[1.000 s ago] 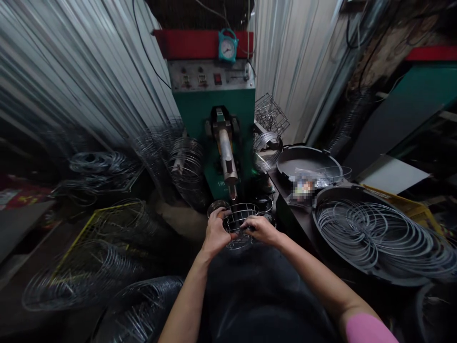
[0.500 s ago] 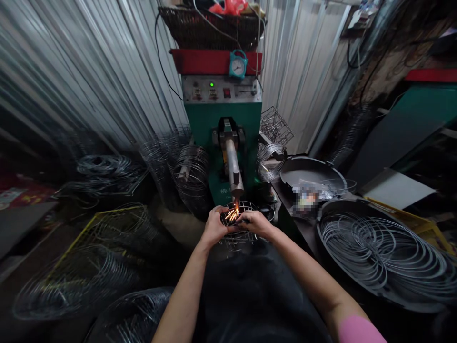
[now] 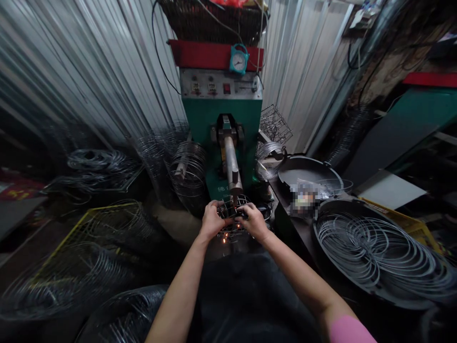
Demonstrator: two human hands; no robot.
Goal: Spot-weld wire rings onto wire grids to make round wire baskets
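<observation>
A small round wire basket (image 3: 230, 214) sits under the electrode arm (image 3: 232, 166) of the green welding machine (image 3: 219, 114). My left hand (image 3: 211, 221) grips the basket's left rim with the fingers curled round the wire. Gripping the right rim is my right hand (image 3: 254, 220), fingers closed. The electrode tip touches the top of the basket between my hands. A few small sparks (image 3: 224, 239) fall below the basket.
A large dark tray (image 3: 374, 290) of loose wire rings lies at the right, a second dark pan (image 3: 303, 166) behind it. Stacks of wire rings (image 3: 187, 166) flank the machine. Wire baskets and a yellow-framed rack (image 3: 103, 221) fill the left floor. Corrugated metal walls stand behind.
The basket rose to the electrode tip; bright sparks flashed half a second ago and now only a few fall below. The green panel light has gone off. Both hands kept their grip.
</observation>
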